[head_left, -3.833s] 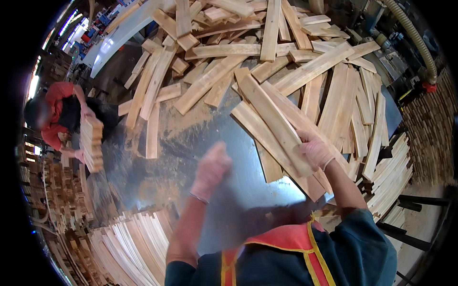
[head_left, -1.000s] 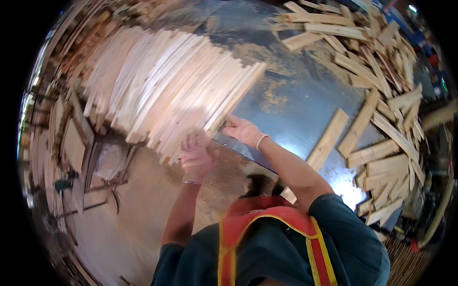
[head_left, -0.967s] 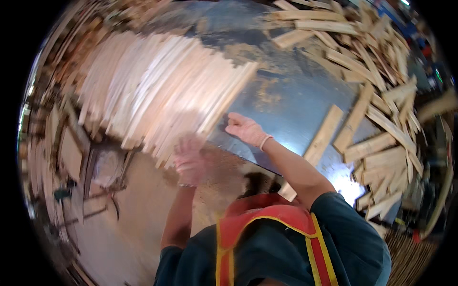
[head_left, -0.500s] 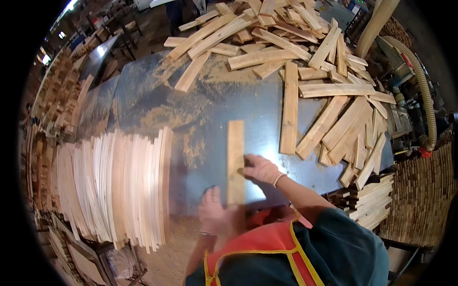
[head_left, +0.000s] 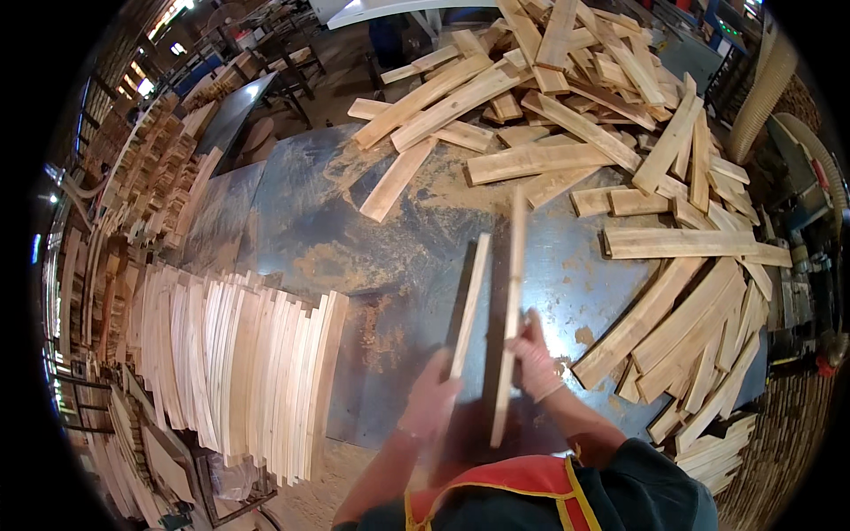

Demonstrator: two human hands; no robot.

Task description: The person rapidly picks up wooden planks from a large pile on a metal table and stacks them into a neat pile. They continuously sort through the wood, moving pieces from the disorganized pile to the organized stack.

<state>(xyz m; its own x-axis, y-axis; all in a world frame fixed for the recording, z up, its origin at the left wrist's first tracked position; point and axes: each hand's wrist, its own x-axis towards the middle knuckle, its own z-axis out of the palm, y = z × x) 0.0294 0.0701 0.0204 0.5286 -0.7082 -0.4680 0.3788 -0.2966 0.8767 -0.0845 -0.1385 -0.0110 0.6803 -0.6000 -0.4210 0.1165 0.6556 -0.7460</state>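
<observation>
My left hand (head_left: 431, 400), gloved and slightly blurred, is closed around the near part of a narrow wooden board (head_left: 471, 296) turned up on its edge. To its right, my right hand (head_left: 534, 361) grips a second, longer-looking plank (head_left: 513, 283), also tilted up with its thin side showing. A gap separates the two pieces, and both slant away from me over the dark metal tabletop (head_left: 416, 310). On the left, a row of pale boards (head_left: 239, 363) stands on edge, packed side by side.
A loose heap of boards (head_left: 540, 164) spreads over the far and right parts of the table. Sawdust (head_left: 381, 327) lies in patches. Beyond the right side are a ribbed hose (head_left: 766, 88) and stacked wood (head_left: 784, 478). More stacked pieces (head_left: 150, 177) stand at far left.
The board that lay flat is now turned on edge. A second board is in hand, and the upright-lying plank at the heap's left edge is gone from there. The view has shifted.
</observation>
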